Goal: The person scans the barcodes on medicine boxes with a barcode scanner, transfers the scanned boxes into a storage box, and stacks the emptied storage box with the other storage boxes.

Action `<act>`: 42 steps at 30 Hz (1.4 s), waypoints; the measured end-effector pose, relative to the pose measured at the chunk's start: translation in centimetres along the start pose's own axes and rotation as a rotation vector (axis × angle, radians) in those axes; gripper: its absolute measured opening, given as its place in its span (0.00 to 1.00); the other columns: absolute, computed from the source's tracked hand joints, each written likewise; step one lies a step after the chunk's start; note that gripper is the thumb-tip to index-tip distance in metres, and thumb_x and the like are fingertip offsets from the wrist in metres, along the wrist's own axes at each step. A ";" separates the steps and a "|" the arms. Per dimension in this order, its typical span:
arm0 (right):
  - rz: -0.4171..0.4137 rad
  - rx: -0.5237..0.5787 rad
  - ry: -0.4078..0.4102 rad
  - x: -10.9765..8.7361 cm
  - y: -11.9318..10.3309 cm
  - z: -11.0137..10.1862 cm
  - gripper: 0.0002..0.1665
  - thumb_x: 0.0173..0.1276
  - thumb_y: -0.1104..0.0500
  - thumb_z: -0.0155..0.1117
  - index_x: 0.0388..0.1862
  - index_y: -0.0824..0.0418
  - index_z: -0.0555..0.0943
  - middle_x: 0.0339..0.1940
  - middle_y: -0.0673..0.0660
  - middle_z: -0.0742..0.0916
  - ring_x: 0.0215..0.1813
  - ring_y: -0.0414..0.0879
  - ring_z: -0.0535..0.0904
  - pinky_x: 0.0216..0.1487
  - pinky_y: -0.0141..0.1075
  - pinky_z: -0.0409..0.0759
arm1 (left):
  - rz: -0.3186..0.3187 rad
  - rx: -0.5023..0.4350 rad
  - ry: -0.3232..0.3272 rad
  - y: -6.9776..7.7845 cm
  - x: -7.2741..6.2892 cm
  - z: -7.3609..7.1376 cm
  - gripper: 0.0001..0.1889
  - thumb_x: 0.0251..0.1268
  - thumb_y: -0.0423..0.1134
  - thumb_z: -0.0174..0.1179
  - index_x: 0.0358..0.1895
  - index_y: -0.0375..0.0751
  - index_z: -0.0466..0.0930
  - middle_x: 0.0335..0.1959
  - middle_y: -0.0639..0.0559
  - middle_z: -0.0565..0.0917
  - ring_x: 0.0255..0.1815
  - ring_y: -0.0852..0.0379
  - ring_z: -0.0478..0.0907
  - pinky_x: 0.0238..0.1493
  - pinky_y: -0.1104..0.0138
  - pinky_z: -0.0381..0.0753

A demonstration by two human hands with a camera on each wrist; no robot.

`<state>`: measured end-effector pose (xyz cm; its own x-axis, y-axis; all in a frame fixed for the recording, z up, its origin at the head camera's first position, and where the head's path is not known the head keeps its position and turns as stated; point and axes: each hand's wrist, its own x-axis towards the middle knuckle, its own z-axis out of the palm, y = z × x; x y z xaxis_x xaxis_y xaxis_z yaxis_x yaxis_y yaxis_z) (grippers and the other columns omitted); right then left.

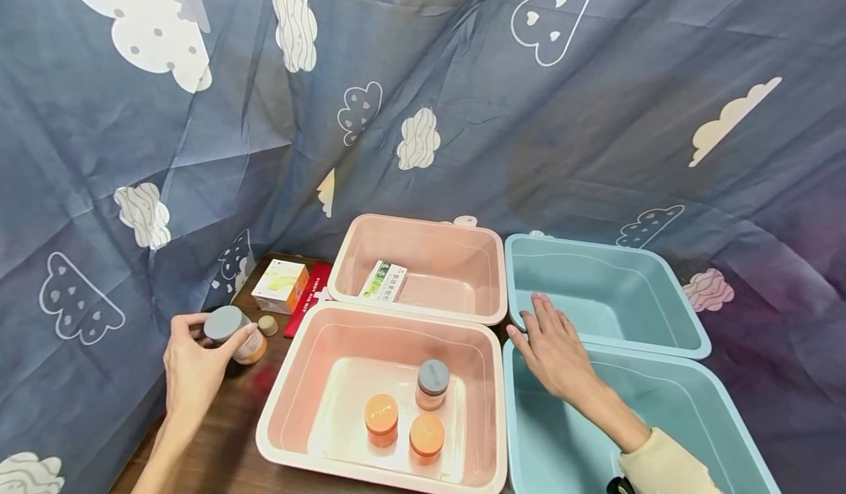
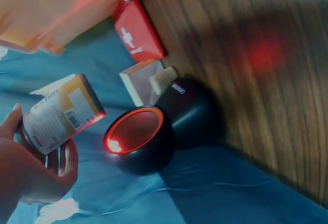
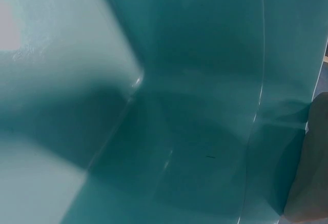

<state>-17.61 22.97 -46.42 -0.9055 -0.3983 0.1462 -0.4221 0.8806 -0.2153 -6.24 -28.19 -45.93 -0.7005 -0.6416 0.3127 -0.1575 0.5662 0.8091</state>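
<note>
My left hand [image 1: 192, 369] grips a grey-lidded jar [image 1: 227, 325] at the far left, above the wooden table. In the left wrist view the jar [image 2: 59, 114] is tilted, showing its printed label and orange body. Close by it are two black vessels [image 2: 141, 147], one with an orange-lit rim. My right hand [image 1: 555, 351] lies palm down with fingers extended over the meeting rims of the two blue bins, holding nothing; whether it touches them I cannot tell. Inside the near pink bin [image 1: 284, 413] stand a grey-lidded jar [image 1: 432, 382] and two orange-lidded jars [image 1: 381, 417].
A far pink bin [image 1: 492, 266] holds a white and green box [image 1: 385, 281]. The far blue bin [image 1: 661, 303] and near blue bin [image 1: 700, 413] stand at the right. A red first aid kit [image 1: 300, 314], a yellow-white box [image 1: 280, 285] and a small cap [image 1: 267, 325] lie left.
</note>
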 end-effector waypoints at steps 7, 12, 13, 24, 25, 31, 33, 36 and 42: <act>0.007 -0.023 -0.022 -0.1 -0.3 -0.2 0.35 0.93 0.44 0.45 0.74 0.74 0.73 0.87 0.77 0.63 0.89 0.73 0.55 0.85 0.68 0.56 | -0.034 -0.005 0.072 -0.8 0.1 0.9 0.41 0.52 0.45 0.87 0.56 0.29 0.67 0.44 0.36 0.76 0.45 0.40 0.76 0.46 0.57 0.67; 0.002 -0.021 -0.008 -0.3 -0.5 -0.2 0.35 0.92 0.43 0.46 0.73 0.74 0.74 0.86 0.77 0.64 0.88 0.73 0.57 0.84 0.68 0.58 | -0.005 -0.017 0.040 -1.1 0.1 0.9 0.38 0.55 0.42 0.85 0.60 0.30 0.71 0.46 0.36 0.81 0.42 0.64 0.75 0.44 0.70 0.69; 0.003 -0.018 -0.008 -0.3 -0.5 -0.2 0.35 0.92 0.43 0.46 0.73 0.74 0.74 0.86 0.77 0.64 0.88 0.73 0.57 0.84 0.68 0.57 | 0.018 -0.022 0.017 -1.3 0.1 0.9 0.36 0.57 0.40 0.84 0.62 0.30 0.72 0.47 0.35 0.83 0.41 0.72 0.73 0.44 0.75 0.69; 0.005 -0.016 0.003 -0.4 -0.4 -0.2 0.35 0.92 0.43 0.46 0.73 0.74 0.75 0.86 0.77 0.65 0.88 0.73 0.57 0.84 0.68 0.58 | 0.250 -0.218 -0.293 -1.4 1.2 0.5 0.34 0.64 0.21 0.75 0.73 0.29 0.75 0.63 0.28 0.83 0.57 0.93 0.71 0.58 0.91 0.68; 0.003 -0.017 0.006 -0.4 -0.4 -0.2 0.35 0.92 0.44 0.46 0.73 0.74 0.75 0.86 0.77 0.65 0.88 0.73 0.57 0.84 0.68 0.58 | 0.262 -0.225 -0.301 -1.0 1.4 0.5 0.33 0.63 0.21 0.75 0.72 0.28 0.75 0.63 0.31 0.84 0.58 0.92 0.71 0.58 0.91 0.69; 0.000 -0.030 0.001 -0.4 -0.3 -0.3 0.34 0.92 0.44 0.47 0.74 0.73 0.75 0.86 0.77 0.66 0.88 0.72 0.57 0.84 0.68 0.58 | 0.333 -0.306 -0.337 2.9 3.0 0.3 0.32 0.63 0.21 0.75 0.69 0.29 0.74 0.59 0.77 0.84 0.57 0.84 0.79 0.56 0.87 0.75; -0.003 -0.034 -0.012 -0.4 -0.5 -0.4 0.36 0.92 0.44 0.46 0.76 0.73 0.74 0.86 0.77 0.65 0.88 0.72 0.57 0.84 0.68 0.58 | 0.334 -0.328 -0.350 4.9 3.5 0.3 0.31 0.64 0.22 0.76 0.70 0.31 0.75 0.56 0.81 0.84 0.53 0.82 0.82 0.54 0.86 0.77; -0.002 -0.033 -0.033 -0.3 -0.6 -0.5 0.38 0.92 0.44 0.46 0.81 0.74 0.70 0.87 0.76 0.64 0.89 0.72 0.56 0.85 0.68 0.57 | 0.319 -0.332 -0.413 8.5 4.4 1.0 0.32 0.68 0.29 0.77 0.73 0.36 0.76 0.58 0.64 0.89 0.52 0.78 0.83 0.56 0.84 0.79; 0.009 -0.003 -0.059 -0.1 -0.1 -0.5 0.42 0.93 0.42 0.43 0.86 0.75 0.60 0.90 0.75 0.57 0.90 0.71 0.51 0.86 0.67 0.52 | 0.337 -0.389 -0.609 15.7 6.0 6.1 0.31 0.69 0.31 0.76 0.73 0.35 0.79 0.61 0.34 0.89 0.57 0.58 0.89 0.57 0.80 0.82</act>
<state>-17.41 23.04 -45.91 -0.9102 -0.4048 0.0872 -0.4140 0.8848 -0.2137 -17.23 -20.01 -34.39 -0.9421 -0.0084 0.3353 0.3062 0.3864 0.8700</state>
